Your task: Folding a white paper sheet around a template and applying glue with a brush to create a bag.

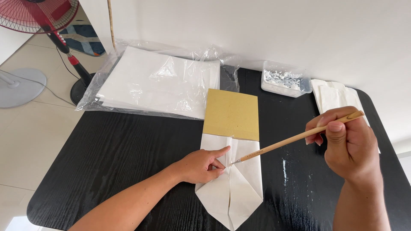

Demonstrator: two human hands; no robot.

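Observation:
A folded white paper piece (239, 184) with a pointed lower end lies on the black table (115, 154). A tan cardboard sheet (231, 114) covers its upper part. My left hand (201, 164) rests on the paper's left side, index finger stretched along a fold. My right hand (346, 143) grips a long wooden brush (291, 140), whose tip touches the paper just right of my left fingers.
A clear plastic bag of white paper sheets (156, 83) lies at the back left. A clear tub of white paste (286, 79) stands at the back, with finished white paper pieces (336, 96) to its right. A red standing fan (40, 17) is on the floor left.

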